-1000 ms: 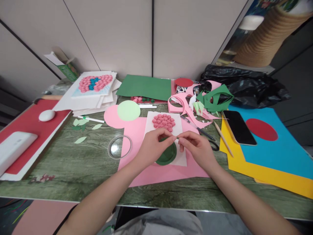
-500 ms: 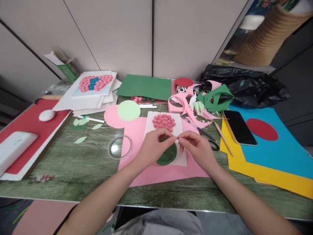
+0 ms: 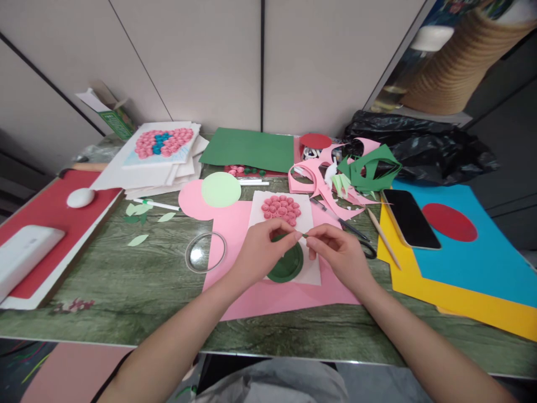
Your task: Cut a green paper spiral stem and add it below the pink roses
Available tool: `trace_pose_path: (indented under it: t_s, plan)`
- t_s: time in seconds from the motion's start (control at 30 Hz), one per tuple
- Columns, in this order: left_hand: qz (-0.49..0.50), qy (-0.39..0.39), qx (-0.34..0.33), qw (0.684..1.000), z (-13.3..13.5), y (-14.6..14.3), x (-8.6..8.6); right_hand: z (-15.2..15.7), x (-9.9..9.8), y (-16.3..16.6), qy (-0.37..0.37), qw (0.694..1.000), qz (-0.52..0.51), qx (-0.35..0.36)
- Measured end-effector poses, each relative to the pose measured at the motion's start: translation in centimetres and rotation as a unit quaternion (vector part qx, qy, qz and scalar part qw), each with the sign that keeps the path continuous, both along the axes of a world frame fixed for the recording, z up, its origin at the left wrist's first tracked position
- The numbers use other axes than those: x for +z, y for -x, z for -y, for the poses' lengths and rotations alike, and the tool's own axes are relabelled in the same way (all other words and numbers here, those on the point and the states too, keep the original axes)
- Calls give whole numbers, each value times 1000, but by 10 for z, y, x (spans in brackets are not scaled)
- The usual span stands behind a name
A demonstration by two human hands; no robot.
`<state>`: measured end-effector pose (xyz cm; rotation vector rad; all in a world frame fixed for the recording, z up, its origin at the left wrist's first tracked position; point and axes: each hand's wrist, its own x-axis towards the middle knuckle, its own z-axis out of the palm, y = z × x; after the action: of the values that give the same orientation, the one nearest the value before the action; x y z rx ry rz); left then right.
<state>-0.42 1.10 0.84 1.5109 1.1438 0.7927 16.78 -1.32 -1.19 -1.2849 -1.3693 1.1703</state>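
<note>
My left hand [image 3: 268, 246] and my right hand [image 3: 335, 249] meet fingertip to fingertip over the white sheet [image 3: 312, 274]. Between their pinched fingers is a small, thin piece of green paper [image 3: 305, 235], mostly hidden; whether it is rolled I cannot tell. Just below the hands lies a dark green paper circle [image 3: 287, 267], partly covered by my left hand. Beyond the fingers, a cluster of pink paper rosettes [image 3: 281, 208] sits on the same sheet, which rests on a larger pink paper [image 3: 251, 299].
A roll of clear tape [image 3: 188, 258] and cut paper leaves [image 3: 138, 240] lie left. Right are scissors [image 3: 368, 249], a wooden stick [image 3: 384, 238], a phone [image 3: 411, 218] and blue paper [image 3: 474, 268]. Pink paper scraps [image 3: 312, 168] and a green sheet [image 3: 249, 148] lie behind.
Both hands stay almost in place, fingertips still pinched together. The fingers have shifted slightly, and a little more of the green paper shows between them.
</note>
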Motion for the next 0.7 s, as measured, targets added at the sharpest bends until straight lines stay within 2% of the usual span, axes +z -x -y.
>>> trace_pose_path:
  t_s: [0.23, 0.7]
  plan:
    - [3, -4, -1, 1000, 0, 0, -1, 1, -3, -1, -5, 1000, -17, 10]
    - [11, -9, -2, 1000, 1, -1, -5, 2, 0, 0, -6, 1000, 12, 4]
